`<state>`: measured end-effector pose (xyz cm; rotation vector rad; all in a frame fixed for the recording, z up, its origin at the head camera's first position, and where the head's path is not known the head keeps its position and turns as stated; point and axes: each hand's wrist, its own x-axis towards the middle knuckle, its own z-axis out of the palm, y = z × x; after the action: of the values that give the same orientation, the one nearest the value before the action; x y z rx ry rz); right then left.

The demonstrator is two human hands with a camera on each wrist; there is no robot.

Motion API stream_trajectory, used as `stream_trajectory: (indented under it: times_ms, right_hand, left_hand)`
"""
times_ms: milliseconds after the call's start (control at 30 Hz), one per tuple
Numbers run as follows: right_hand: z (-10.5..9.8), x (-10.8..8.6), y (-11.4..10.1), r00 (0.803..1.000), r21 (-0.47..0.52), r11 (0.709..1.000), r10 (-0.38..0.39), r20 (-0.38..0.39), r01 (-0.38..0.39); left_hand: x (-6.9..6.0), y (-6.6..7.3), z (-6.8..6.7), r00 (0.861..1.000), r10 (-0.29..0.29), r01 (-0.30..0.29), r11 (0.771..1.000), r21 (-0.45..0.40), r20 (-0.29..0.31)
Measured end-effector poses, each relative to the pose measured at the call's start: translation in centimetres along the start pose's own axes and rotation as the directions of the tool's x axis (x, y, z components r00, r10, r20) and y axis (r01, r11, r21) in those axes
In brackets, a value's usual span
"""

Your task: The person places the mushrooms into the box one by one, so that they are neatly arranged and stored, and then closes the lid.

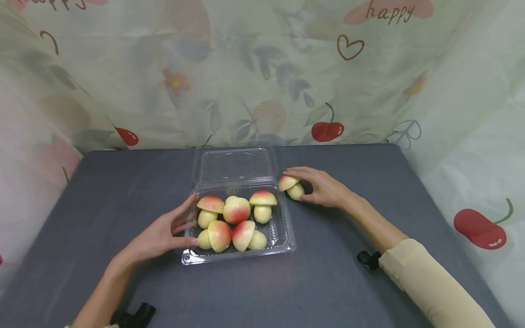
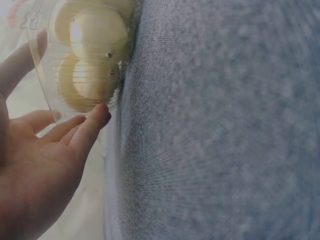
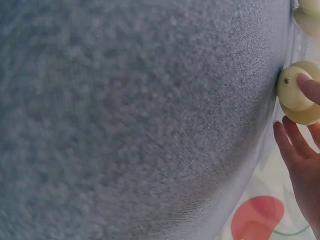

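Observation:
Several mushroom-shaped pieces, with red-and-yellow caps and pale yellow stems, lie in a clear plastic clamshell box (image 1: 287, 234); one of them is a middle mushroom (image 1: 237, 210). My left hand (image 1: 164, 234) rests at the box's left side, thumb and fingers spread and touching its edge. In the left wrist view, the fingers (image 2: 87, 132) look fairly straight against the ribbed wall. Just outside the box's right edge, my right hand (image 1: 324, 187) holds another mushroom (image 1: 295, 191) between thumb and fingers. The right wrist view shows the thumb on its stem (image 3: 292, 92).
The box's transparent lid (image 1: 238, 164) stands folded back behind it. A dark grey cloth (image 1: 328, 269) covers the table. A printed curtain (image 1: 246, 68) hangs along the back and sides. Black straps (image 1: 369, 259) are on both wrists.

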<state>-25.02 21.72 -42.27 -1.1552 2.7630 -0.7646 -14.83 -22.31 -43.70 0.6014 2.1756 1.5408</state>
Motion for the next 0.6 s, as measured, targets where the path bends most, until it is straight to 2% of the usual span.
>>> stream_trajectory:
  times_ms: [133, 367, 600]
  right_hand:
    - [0.3, -0.3, 0.1, 0.999, 0.034, 0.999, 0.024, -0.033, -0.023]
    - [0.8, -0.8, 0.6, 0.991, 0.211, 0.974, 0.104, -0.085, -0.084]
    - [0.7, -1.1, 1.1, 0.983, 0.249, 0.963, 0.140, -0.122, -0.107]
  left_hand:
    - [-0.1, 0.0, 0.1, 1.000, -0.001, 0.001, 1.000, -0.011, 0.003]
    - [-0.2, 0.0, 0.1, 1.000, 0.000, 0.000, 1.000, -0.004, -0.003]
    - [0.0, 0.1, 0.0, 1.000, 0.002, -0.002, 1.000, 0.015, -0.006]
